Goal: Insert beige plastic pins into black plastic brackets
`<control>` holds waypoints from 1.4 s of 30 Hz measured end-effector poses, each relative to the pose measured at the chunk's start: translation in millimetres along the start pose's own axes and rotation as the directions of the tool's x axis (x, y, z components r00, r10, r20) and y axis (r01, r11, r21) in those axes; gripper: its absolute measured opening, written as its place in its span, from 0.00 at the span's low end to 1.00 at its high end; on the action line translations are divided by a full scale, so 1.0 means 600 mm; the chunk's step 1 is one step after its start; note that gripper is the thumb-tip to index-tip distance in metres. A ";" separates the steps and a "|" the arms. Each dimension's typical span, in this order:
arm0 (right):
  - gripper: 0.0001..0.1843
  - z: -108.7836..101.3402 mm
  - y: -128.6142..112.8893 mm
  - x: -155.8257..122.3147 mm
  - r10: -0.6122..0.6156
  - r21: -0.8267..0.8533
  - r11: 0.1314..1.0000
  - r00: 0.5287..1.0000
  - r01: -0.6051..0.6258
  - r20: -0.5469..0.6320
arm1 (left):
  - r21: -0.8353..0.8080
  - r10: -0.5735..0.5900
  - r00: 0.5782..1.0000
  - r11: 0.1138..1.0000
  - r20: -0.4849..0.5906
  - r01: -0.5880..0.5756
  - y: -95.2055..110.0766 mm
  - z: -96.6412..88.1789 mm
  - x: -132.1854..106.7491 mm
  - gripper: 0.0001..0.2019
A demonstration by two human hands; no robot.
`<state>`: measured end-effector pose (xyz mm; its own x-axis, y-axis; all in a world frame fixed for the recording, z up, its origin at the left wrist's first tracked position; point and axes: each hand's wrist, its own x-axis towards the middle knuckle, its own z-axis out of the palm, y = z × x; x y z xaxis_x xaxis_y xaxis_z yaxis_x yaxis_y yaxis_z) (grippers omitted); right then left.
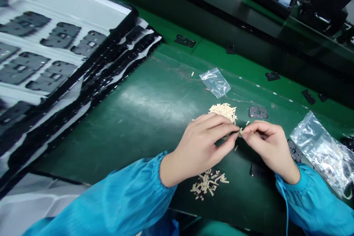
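Observation:
My left hand [206, 138] and my right hand [267, 145] meet over the green table, both pinching one small beige strip [241, 132] between their fingertips. Just beyond my left fingers is a heap of similar beige pieces [222, 110], partly hidden by that hand. A second pile of beige strips mixed with dark bits [208, 183] lies below my left wrist. Close to my right hand are a black plate with a square cutout [258, 113] and, below, a dark flat piece [258, 170] partly covered by the hand's shadow.
Stacked black trays [110, 40] with white liners fill the left, with several black plates [61, 35] on top. A small clear zip bag [215, 82] lies behind the heap. At right sits a larger filled clear bag [326, 155]. Black parts [185, 41] lie along the back strip.

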<state>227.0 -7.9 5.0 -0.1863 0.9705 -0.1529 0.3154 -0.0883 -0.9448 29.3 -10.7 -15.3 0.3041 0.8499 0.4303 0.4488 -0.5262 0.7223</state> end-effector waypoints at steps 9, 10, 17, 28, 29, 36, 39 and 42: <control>0.07 -0.002 -0.010 -0.008 -0.246 -0.293 0.922 0.968 0.251 0.055 | -0.011 0.062 0.992 0.998 0.108 -0.061 0.001 -0.007 0.004 0.09; 0.07 -0.003 -0.010 -0.008 -0.251 -0.294 0.920 0.966 0.258 0.064 | 0.002 0.071 0.990 0.997 0.119 -0.072 0.002 -0.008 0.004 0.09; 0.08 -0.004 -0.005 -0.005 -0.205 -0.269 0.939 0.977 0.212 0.054 | 0.015 0.058 0.992 0.998 0.112 -0.060 -0.003 -0.007 0.004 0.09; 0.07 0.000 0.004 -0.003 -0.146 -0.334 0.932 0.989 0.139 0.002 | 0.196 0.075 0.993 0.976 0.089 -0.091 0.001 0.004 -0.007 0.09; 0.07 0.000 0.003 -0.005 -0.165 -0.331 0.929 0.986 0.167 0.036 | 0.156 0.057 0.994 0.985 0.096 -0.072 0.002 0.005 -0.008 0.10; 0.04 -0.003 -0.003 -0.003 -0.183 -0.229 0.960 0.980 0.162 -0.077 | -0.329 -0.234 0.970 0.913 0.064 0.242 0.005 -0.006 0.005 0.08; 0.04 0.000 -0.001 0.001 -0.094 -0.110 0.990 0.993 0.086 -0.067 | -0.404 -0.293 0.952 0.863 0.094 0.305 0.009 -0.006 0.009 0.09; 0.04 0.003 0.002 0.001 -0.073 -0.076 0.995 0.995 0.067 -0.074 | -0.407 -0.286 0.950 0.859 0.125 0.312 0.012 -0.003 0.007 0.10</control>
<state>225.7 -7.9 3.2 -0.1396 0.9882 -0.0622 0.3719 -0.0058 -0.9282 32.3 -10.6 -7.3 0.2655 0.9547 0.1347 0.1382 -0.1759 0.9747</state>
